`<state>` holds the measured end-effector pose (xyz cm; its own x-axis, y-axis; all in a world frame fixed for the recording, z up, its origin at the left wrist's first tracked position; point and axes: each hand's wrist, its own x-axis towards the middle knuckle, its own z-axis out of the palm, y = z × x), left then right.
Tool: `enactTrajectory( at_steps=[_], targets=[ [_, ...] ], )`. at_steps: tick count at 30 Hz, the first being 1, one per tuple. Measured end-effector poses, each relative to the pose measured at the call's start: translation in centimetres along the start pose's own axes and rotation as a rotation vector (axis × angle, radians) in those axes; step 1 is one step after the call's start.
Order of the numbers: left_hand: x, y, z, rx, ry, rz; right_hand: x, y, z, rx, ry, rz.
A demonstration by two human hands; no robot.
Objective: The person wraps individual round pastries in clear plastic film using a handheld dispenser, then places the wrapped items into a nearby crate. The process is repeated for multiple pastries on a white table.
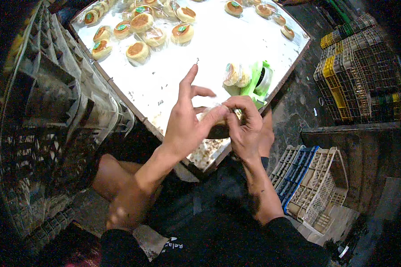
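Both my hands meet over the near corner of the white table (254,40), around a small round bun (219,131) with a shaded brown face and clear plastic about it. My left hand (189,118) steadies it with the thumb across the top, its index finger stretched up and away. With bent fingers, my right hand (244,122) pinches at the plastic on the bun's right side. The fingers partly cover the bun. Just beyond my right hand stands a bright green tape dispenser (256,86), with plastic-wrapped pale buns (237,74) against its left side.
Several wrapped buns with brown tops, some bearing green stickers (141,22), lie across the table's far left; others (263,11) sit at the far right. Stacked crates (347,71) stand right, more crates (314,187) lower right. Grey crates (53,102) rise close on the left.
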<state>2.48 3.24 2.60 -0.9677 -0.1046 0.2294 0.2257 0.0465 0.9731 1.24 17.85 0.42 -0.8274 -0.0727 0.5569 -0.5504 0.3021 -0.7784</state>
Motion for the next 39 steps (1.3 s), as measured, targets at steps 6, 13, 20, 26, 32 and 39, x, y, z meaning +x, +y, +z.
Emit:
enactTrajectory(
  at_steps=[6,13,20,26,32,39],
  targets=[
    [-0.8,1.7,0.3,-0.25,0.014,-0.14,-0.6,-1.5,-1.4,-0.394,-0.02,-0.172],
    [-0.4,0.1,0.0,0.676,-0.071,0.369,-0.6,0.0,-0.2,0.017,0.081,0.273],
    [-0.1,1.1,1.1,-0.208,0.154,-0.265,0.0,-2.9,2.0,0.372,0.382,0.456],
    [0.8,-1.0,1.7,-0.345,0.336,-0.118,1.3,-1.5,1.1,0.359,0.355,0.394],
    [1.2,-1.7,1.7,-0.305,0.27,-0.126,-2.6,10.4,-7.7,-0.415,0.173,0.777],
    [2.3,-3.9,1.2,-0.128,0.321,-0.165,2.4,11.7,-7.2,-0.18,0.211,0.911]
  ],
)
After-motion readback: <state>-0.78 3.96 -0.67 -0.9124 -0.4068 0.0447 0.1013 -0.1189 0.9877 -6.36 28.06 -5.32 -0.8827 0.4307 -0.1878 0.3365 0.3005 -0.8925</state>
